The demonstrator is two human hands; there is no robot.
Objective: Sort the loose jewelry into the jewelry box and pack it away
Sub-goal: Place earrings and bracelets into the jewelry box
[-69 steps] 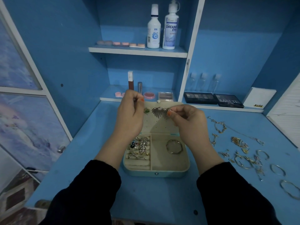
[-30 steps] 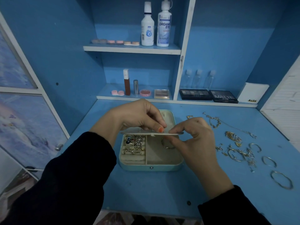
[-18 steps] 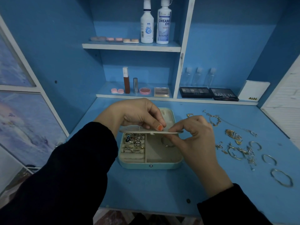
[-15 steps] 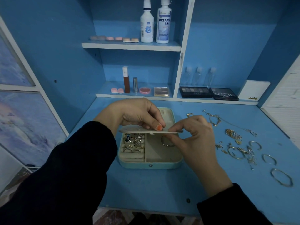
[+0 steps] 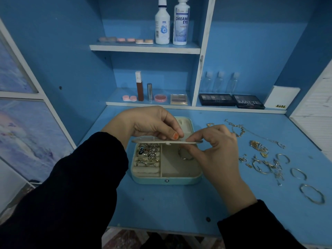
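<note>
**Earring panel held flat over the open jewelry box**

- Jewelry box [image 5: 166, 179]: teal, open, at the middle of the blue tabletop [image 5: 161, 203]. Its lid [image 5: 187, 123] lies back behind the hands.
- Left compartment: rings [image 5: 149, 154] set in the padded rolls. Right compartment: one round hoop [image 5: 182, 156] lying loose, partly hidden by the right thumb.
- Pale flat panel [image 5: 152, 141]: seen edge-on, level, held above the box's far half, not resting on it.
- Left hand [image 5: 149, 123]: fingers curled, thumb and forefinger pinching the panel near its middle from above.
- Right hand [image 5: 215, 150]: fingers bent, forefinger on top and thumb beneath, pinching the panel's right end.
- Whether any earring hangs on the panel cannot be told from this angle.
- Loose jewelry [image 5: 264, 160]: a tangle of gold and silver pieces on the tabletop to the right of the box, well apart from it. Thin chains [image 5: 237, 129] lie further back; open bangles [image 5: 312, 194] lie nearest the right edge.
- Shelves behind: two white bottles [image 5: 180, 22] up top, dark eyeshadow palettes [image 5: 249, 101] on the lower right.
</note>
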